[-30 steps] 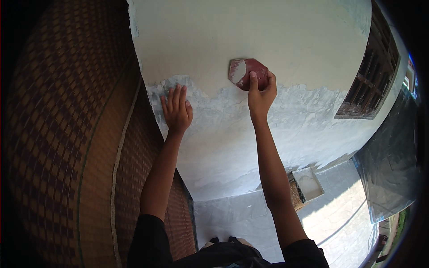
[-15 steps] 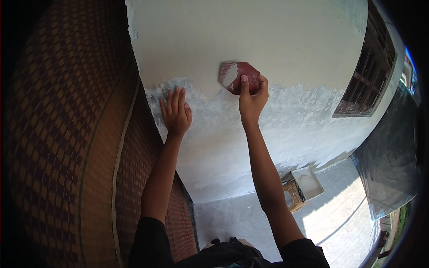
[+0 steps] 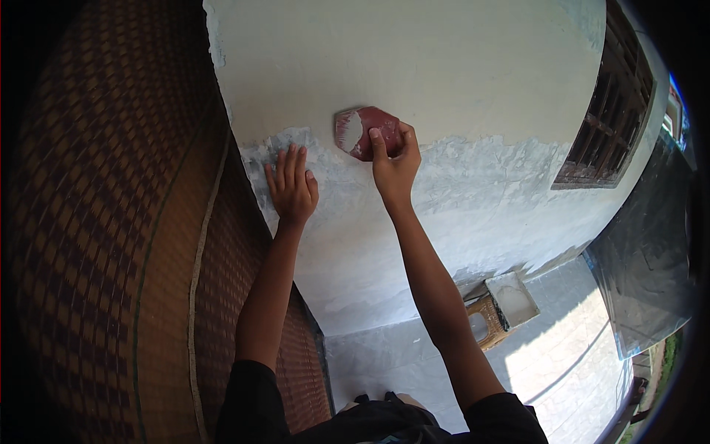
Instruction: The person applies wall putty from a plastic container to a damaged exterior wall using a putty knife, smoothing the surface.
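Observation:
A flat, dark red plastering scraper (image 3: 380, 123) with angled corners is pinched in my right hand (image 3: 396, 164), thumb on its near face. Pale filler is smeared over the scraper's left end. It lies against the wall (image 3: 414, 66), along the border between the smooth cream coat above and the patchy grey-white surface below. Off to the left, my left hand (image 3: 293, 186) rests flat on the patchy part, close to the wall's left edge, its fingers stretched out and holding nothing.
A woven brown mat (image 3: 111, 222) hangs along the left side. Down at the right, a square tray (image 3: 512, 299) with white material stands by a brown stool (image 3: 487, 323) on the tiled floor. A barred window (image 3: 608, 126) and a dark sheet (image 3: 647, 251) are at the right.
My right hand has slid the scraper left along the wall, nearer to my left hand. The left hand stays in place.

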`<control>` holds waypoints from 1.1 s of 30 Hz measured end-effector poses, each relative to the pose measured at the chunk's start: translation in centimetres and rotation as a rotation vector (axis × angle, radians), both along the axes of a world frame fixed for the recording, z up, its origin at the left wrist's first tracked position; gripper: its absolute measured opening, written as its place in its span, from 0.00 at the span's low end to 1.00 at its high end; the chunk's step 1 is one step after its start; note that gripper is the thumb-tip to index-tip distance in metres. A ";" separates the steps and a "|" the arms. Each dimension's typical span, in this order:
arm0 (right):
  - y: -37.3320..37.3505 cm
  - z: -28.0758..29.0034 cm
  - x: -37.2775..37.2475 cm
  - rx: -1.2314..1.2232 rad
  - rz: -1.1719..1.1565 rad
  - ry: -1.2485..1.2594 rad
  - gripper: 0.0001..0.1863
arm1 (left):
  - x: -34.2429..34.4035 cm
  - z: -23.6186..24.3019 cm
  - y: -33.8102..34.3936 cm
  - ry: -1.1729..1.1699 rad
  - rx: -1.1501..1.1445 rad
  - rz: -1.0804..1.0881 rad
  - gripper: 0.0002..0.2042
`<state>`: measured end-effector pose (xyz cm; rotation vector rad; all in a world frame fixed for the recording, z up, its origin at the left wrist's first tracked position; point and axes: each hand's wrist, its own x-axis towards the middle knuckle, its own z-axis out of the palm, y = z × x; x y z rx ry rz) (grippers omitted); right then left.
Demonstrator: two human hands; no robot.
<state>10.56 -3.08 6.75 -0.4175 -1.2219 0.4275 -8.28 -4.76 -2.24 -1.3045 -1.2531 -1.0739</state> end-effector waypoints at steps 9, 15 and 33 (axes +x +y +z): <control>1.0 -0.6 2.2 -0.106 -0.157 0.084 0.15 | -0.2 0.1 -0.1 0.000 0.002 -0.005 0.21; 0.0 0.2 1.4 -0.062 -0.007 0.057 0.15 | 0.1 0.2 0.0 0.007 0.008 -0.012 0.21; -0.1 0.7 -0.2 -0.045 0.218 -0.123 0.16 | -0.3 0.1 0.0 0.003 0.008 -0.014 0.22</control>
